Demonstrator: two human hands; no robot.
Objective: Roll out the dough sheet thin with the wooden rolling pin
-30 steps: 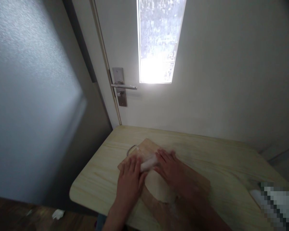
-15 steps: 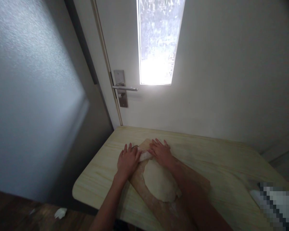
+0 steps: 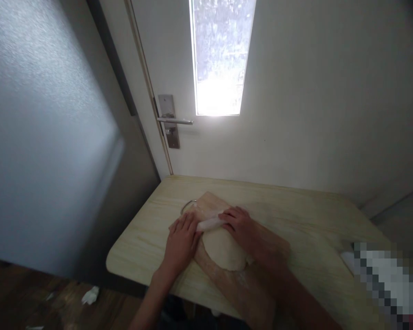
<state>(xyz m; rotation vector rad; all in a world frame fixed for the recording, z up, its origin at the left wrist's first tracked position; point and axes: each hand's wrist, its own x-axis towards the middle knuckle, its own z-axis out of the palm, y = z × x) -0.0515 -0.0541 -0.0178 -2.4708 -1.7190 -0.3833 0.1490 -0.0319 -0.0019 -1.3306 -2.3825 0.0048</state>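
Note:
A pale sheet of dough [image 3: 222, 247] lies on a wooden cutting board [image 3: 241, 288] set on a light wooden table [image 3: 147, 238]. A pale rolling pin [image 3: 209, 224] rests across the far end of the dough. My left hand [image 3: 181, 240] presses flat on the pin's left end, fingers stretched out. My right hand [image 3: 239, 225] lies flat over the pin's right end. A metal ring handle [image 3: 187, 206] shows at the board's far corner.
A white door with a metal lever handle [image 3: 174, 121] and a narrow bright window [image 3: 220, 55] stands right behind the table. A frosted panel [image 3: 44, 137] fills the left. A crumpled paper scrap [image 3: 90, 295] lies on the dark floor. A blurred-out white thing [image 3: 382, 275] sits at the table's right.
Both hands pushed the pin away to the board's far end, then drew it back toward me onto the dough's far edge.

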